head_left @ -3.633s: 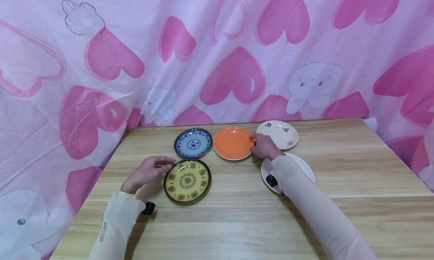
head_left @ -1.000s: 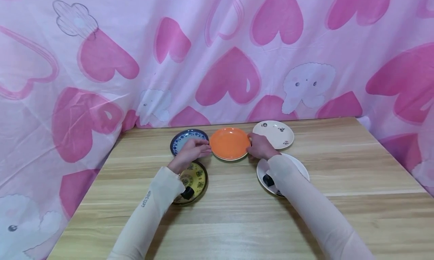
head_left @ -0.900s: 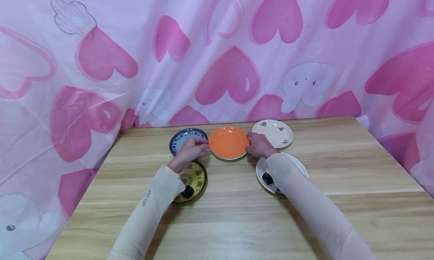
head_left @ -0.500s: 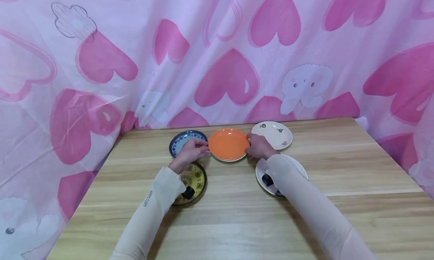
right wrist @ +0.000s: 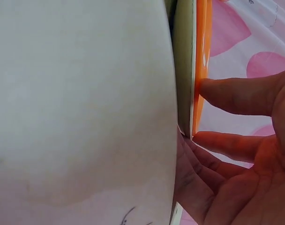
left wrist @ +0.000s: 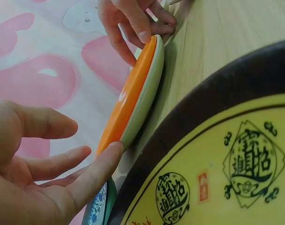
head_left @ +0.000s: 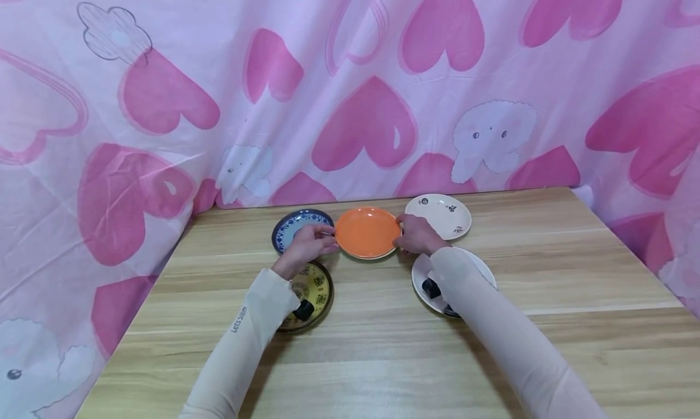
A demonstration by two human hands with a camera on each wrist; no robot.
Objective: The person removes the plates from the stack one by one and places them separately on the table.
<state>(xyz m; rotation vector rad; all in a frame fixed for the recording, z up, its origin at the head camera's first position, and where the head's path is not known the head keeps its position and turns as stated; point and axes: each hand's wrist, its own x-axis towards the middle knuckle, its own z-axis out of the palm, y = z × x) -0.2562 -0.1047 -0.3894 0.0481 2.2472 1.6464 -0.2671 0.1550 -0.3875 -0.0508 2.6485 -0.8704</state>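
Note:
In the head view, an orange plate (head_left: 367, 232) lies at the middle of the table's far part, between my hands. Its underside is pale; whether that is a second plate beneath cannot be told. My left hand (head_left: 307, 246) reaches over the yellow patterned plate (head_left: 314, 294) and the blue-and-white plate (head_left: 292, 224). In the left wrist view, its loosely spread fingers (left wrist: 98, 173) touch the orange plate's near edge with one fingertip. My right hand (head_left: 418, 234) pinches the opposite edge, with fingers on the orange face and beside the rim, as the right wrist view shows.
A cream plate with small dark motifs (head_left: 451, 215) lies at the back right. Under my right forearm is a white plate (head_left: 481, 270), partly hidden. Behind the wooden table (head_left: 377, 358) hangs a pink heart-patterned curtain (head_left: 361, 121).
My left hand has moved from beside the yellow plate to the orange plate's left edge. The right hand stays at its right edge. Over the last second hardly anything moves.

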